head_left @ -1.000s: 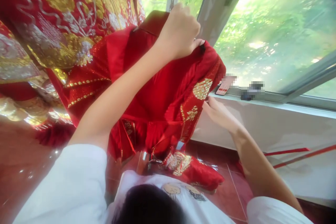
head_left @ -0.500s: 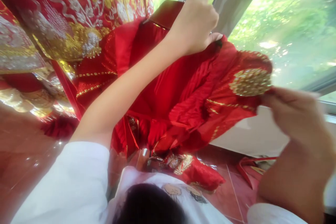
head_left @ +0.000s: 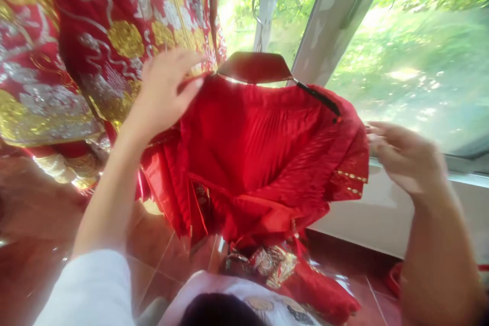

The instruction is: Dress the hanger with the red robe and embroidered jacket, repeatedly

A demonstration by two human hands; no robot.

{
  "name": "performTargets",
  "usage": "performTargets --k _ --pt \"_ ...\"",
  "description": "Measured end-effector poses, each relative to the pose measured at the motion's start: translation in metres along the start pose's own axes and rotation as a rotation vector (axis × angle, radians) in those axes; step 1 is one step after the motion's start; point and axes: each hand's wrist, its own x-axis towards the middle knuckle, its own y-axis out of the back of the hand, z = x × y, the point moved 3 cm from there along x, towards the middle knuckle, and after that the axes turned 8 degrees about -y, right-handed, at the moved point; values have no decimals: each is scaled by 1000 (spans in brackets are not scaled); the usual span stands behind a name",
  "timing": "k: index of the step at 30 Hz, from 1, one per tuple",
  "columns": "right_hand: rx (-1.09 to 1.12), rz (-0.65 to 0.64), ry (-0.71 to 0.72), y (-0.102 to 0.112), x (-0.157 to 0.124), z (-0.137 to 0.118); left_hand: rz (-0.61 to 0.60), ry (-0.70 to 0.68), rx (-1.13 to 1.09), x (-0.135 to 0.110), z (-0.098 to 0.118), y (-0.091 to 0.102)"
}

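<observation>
A red pleated garment (head_left: 263, 158) with gold trim hangs on a dark red hanger (head_left: 255, 67) whose wire hook catches on the window frame. My left hand (head_left: 164, 89) pinches the garment's upper left edge, right beside the hanger's left end. My right hand (head_left: 405, 155) is at the garment's right edge, fingers spread and blurred; I cannot make out whether it grips the cloth. The lower folds fall toward the red floor.
A second red garment (head_left: 87, 35) with heavy gold and silver embroidery hangs at the left. Behind is a window (head_left: 412, 46) with green trees and a white sill (head_left: 462, 179). More embroidered red cloth (head_left: 290, 270) lies on the glossy red floor.
My left hand moved from the hanger's right shoulder to the garment's left edge. My right hand let the gold-patched corner drop, and the garment now hangs wider on the hanger.
</observation>
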Motion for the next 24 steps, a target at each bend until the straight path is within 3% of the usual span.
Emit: performTargets --k 2,4,7,9,11,13,15,17,19,21,24 --pt "10 88 141 6 -4 -15 -55 68 -64 -30 -33 2" --pt "-103 3 293 0 -3 -37 -81 95 -47 -47 -54 -6" --pt "-412 -57 361 -15 1 -65 -65 105 51 -48 -58 -24" --pt "-542 20 355 -22 -5 -79 -42 130 80 -42 -51 -30" --pt "-631 216 330 -24 -19 -89 -30 160 53 -35 -49 -29" --pt "-705 343 204 -27 -35 -92 -20 197 -12 -31 -55 -22" --pt "-775 271 41 -32 -42 -89 -30 259 -118 -29 -68 -14" --pt "-827 115 -31 -37 -37 -88 -76 344 -304 -26 -83 -9" --pt "-785 -8 -34 -34 -24 -92 -145 407 -526 -22 -88 -9" --pt "-601 -98 -112 -26 -6 -102 -187 421 -663 -18 -83 -12" --pt "-191 -91 -218 -14 16 -130 -189 379 -610 -14 -66 -18"
